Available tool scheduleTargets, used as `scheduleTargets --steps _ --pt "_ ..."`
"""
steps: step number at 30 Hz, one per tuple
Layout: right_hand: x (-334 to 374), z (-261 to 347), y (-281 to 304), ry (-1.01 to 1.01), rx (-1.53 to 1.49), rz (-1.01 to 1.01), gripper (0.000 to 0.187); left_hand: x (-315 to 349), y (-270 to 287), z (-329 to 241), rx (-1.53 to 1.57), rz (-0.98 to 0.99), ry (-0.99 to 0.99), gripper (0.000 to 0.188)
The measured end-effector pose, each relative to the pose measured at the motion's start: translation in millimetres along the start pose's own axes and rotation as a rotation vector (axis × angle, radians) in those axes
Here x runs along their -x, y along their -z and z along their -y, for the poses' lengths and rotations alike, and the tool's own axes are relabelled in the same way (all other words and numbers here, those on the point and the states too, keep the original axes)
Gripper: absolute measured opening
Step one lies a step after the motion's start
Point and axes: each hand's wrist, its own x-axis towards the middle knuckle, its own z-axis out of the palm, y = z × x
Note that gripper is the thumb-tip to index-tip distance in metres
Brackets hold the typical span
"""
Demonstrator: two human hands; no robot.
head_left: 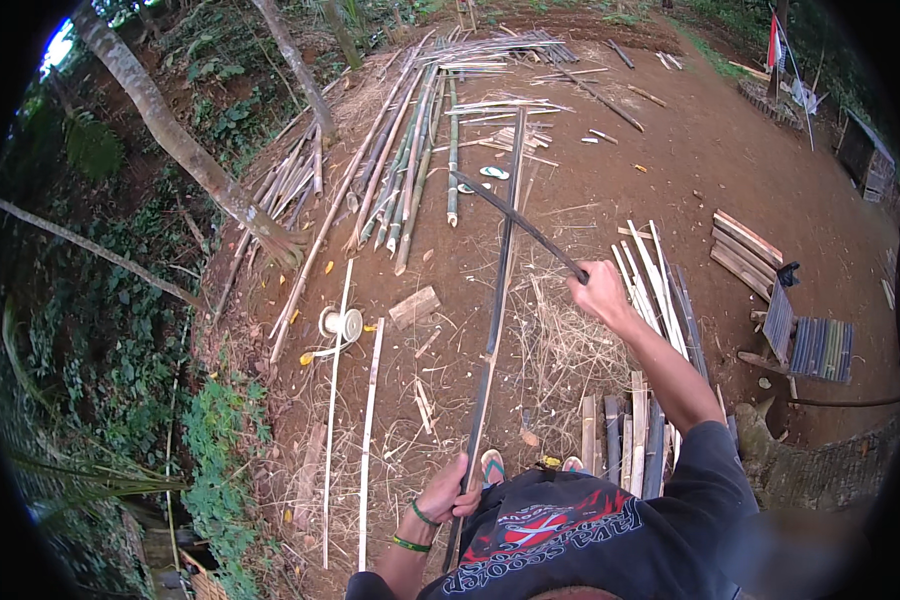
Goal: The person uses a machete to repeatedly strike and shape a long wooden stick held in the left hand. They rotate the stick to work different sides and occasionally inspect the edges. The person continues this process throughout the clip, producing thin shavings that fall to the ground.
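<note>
My left hand (446, 490) is closed around a long dark split bamboo pole (499, 290), close to its near end by my waist. The pole slants away from me, its far part lying toward the middle of the ground. In my right hand (602, 292) is a machete (522, 222) with a long dark blade, pointing forward and left. The blade crosses the pole's far part; whether they touch I cannot tell. Wood shavings (565, 345) lie heaped below my right forearm. Two pale bamboo strips (369, 440) rest left of my left hand.
Green bamboo poles (410, 170) lie ahead, with split strips beyond. A white spool (341, 324) and a wooden block (414, 307) sit left of centre. Cut bamboo pieces (638, 440) lie at my right. A slatted bamboo seat (820, 348) stands farther right; tree trunks (170, 130) border the slope at left.
</note>
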Motion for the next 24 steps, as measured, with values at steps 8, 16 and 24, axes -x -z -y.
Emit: scheduleTargets --steps 8,16,24 --pt "22 -25 -37 0.647 0.312 0.088 0.015 -8 16 -1 -0.042 0.043 -0.007 0.053" --pt "43 2 -43 0.606 0.434 0.185 0.015 -2 13 -6 0.040 0.013 -0.064 0.053" --pt "-13 8 3 0.153 0.231 0.033 0.019 19 10 11 0.064 0.030 -0.014 0.053"
